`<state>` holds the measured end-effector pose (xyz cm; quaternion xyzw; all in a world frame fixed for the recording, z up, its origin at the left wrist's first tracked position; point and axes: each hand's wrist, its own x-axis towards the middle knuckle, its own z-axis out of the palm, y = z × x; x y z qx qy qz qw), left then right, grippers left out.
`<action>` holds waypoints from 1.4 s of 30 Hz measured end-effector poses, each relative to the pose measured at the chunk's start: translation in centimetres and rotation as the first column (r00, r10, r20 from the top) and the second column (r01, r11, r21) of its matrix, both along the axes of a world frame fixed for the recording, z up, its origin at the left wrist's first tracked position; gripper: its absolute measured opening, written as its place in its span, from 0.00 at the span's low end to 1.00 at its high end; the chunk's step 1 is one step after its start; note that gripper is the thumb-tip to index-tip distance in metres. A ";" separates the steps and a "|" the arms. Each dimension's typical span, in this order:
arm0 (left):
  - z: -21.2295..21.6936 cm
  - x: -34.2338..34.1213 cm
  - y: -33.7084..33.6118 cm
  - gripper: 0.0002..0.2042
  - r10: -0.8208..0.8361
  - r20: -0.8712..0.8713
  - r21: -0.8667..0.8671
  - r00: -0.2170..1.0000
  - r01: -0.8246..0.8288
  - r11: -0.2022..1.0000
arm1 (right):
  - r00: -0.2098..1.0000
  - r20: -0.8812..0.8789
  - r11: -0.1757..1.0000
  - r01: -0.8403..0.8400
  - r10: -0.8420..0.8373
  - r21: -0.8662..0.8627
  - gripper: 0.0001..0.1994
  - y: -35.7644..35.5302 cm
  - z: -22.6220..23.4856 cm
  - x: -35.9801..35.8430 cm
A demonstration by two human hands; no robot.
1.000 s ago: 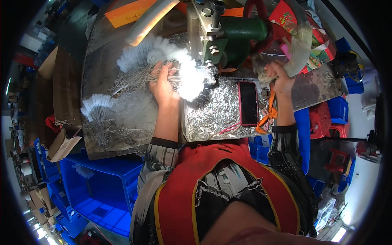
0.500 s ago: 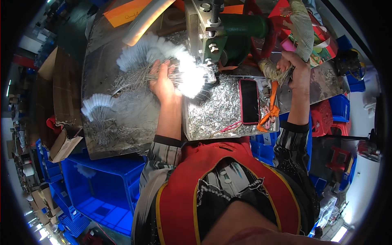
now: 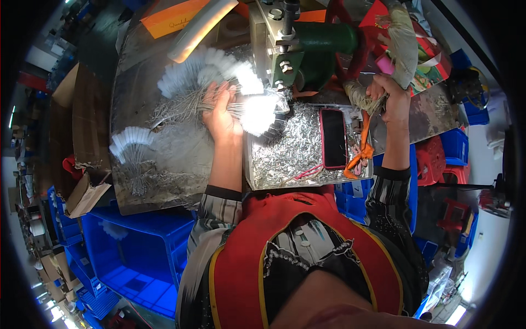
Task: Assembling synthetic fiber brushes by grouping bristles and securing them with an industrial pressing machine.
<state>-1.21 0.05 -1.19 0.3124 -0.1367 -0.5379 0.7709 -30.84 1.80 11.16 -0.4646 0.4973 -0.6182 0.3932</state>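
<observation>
My left hand [image 3: 222, 116] is closed round several thin wire-stemmed brushes [image 3: 234, 107] whose white bristle ends reach toward the head of a green hand press [image 3: 327, 41]; strong glare blurs those tips. Beyond that hand lies a fanned pile of similar brushes [image 3: 183, 77], its wire stems running in beside my fingers. A smaller fan of them [image 3: 131, 147] rests nearer, at the left of the metal bench. My right hand [image 3: 394, 98] wraps round the lower end of the press's cloth-bound lever [image 3: 404, 52].
Metal scraps fill a shallow tray [image 3: 247, 164] in front of the press, with a red-edged phone [image 3: 333, 140] lying on top. An orange tie [image 3: 364, 143] hangs at its right side. A lit lamp [image 3: 201, 32] stretches overhead. Blue crates [image 3: 137, 219] and a cardboard box [image 3: 82, 118] stand left.
My right hand has shifted slightly nearer with the lever's lower end moving a little left. My left hand stays almost in place, and the glare round the brush tips has changed shape.
</observation>
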 end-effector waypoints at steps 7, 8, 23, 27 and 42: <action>0.6 -0.7 -0.1 0.21 0.037 0.031 0.027 0.999 -0.038 0.999 | 1.000 -0.002 1.000 0.026 -0.025 0.008 0.13 -0.1 -0.8 -0.4; 0.8 -0.7 -0.1 0.20 0.040 0.037 0.033 0.999 -0.042 0.999 | 1.000 -0.002 1.000 0.026 -0.026 0.009 0.13 -0.1 -0.6 -0.4; 0.1 -1.2 -0.4 0.22 0.092 -0.048 0.009 0.995 -0.092 0.996 | 0.999 0.034 0.990 -0.028 0.033 -0.136 0.12 -0.4 -3.8 -0.6; 0.8 -1.0 -0.2 0.23 0.117 -0.040 0.021 0.992 -0.117 0.993 | 0.998 0.030 0.998 -0.051 0.052 -0.026 0.13 0.1 0.0 -0.1; 1.3 -1.5 -0.6 0.21 0.117 0.066 0.019 0.991 -0.119 0.993 | 0.993 0.060 0.963 -0.083 0.101 -0.257 0.04 -0.5 -4.4 -1.0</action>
